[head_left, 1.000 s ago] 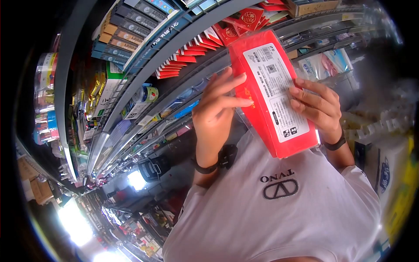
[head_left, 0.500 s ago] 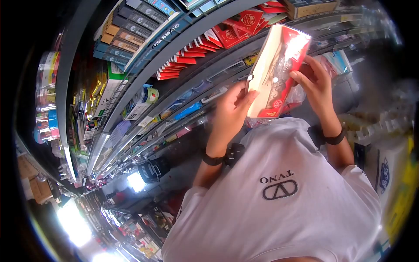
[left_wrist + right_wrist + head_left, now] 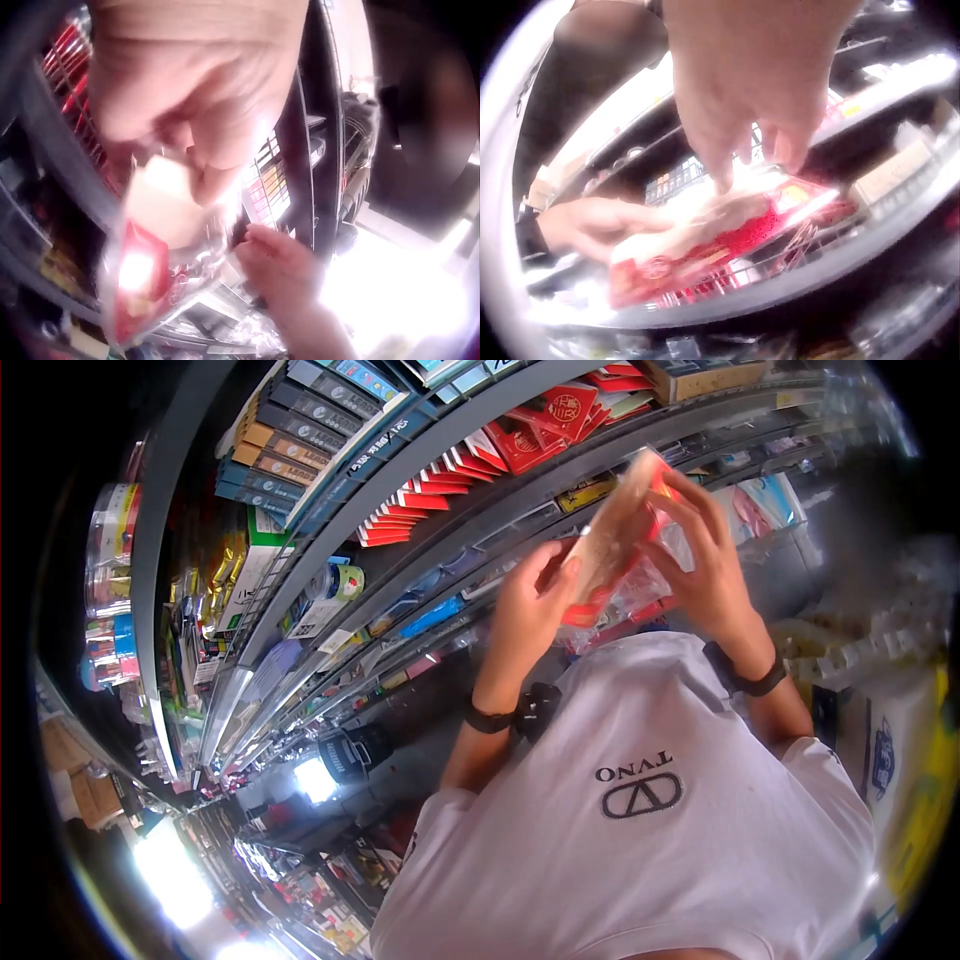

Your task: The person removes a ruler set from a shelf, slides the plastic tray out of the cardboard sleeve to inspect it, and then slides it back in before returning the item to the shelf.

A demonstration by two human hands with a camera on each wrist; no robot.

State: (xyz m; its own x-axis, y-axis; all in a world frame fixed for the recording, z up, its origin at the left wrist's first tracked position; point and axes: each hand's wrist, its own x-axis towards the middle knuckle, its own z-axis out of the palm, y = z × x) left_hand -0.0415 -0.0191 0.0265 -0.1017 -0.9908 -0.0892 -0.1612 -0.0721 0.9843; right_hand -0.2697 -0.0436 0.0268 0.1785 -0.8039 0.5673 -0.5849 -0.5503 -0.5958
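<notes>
A red box [image 3: 590,600] with a pale side and a clear plastic front is held up in front of the chest, tilted and blurred. My left hand [image 3: 530,610] grips its lower left edge, the thumb lying on the pale side [image 3: 161,199]. At the upper right end, my right hand [image 3: 705,555] holds the box between bent fingers and thumb. In the right wrist view the fingertips [image 3: 724,180] of that hand meet the box's upper edge. The contents behind the plastic are too blurred to make out.
A long shelf behind the box carries red packets [image 3: 425,500] in a row. Stacked small boxes [image 3: 285,445] stand on the upper left. Lower shelves hold more packaged goods, among them a blue packet [image 3: 432,617]. A dark chair-like object [image 3: 350,750] stands down the aisle.
The box has turned from its labelled red back to its pale side and plastic front, then tilted further. Both hands have changed their holds; the right fingers have moved over the upper end.
</notes>
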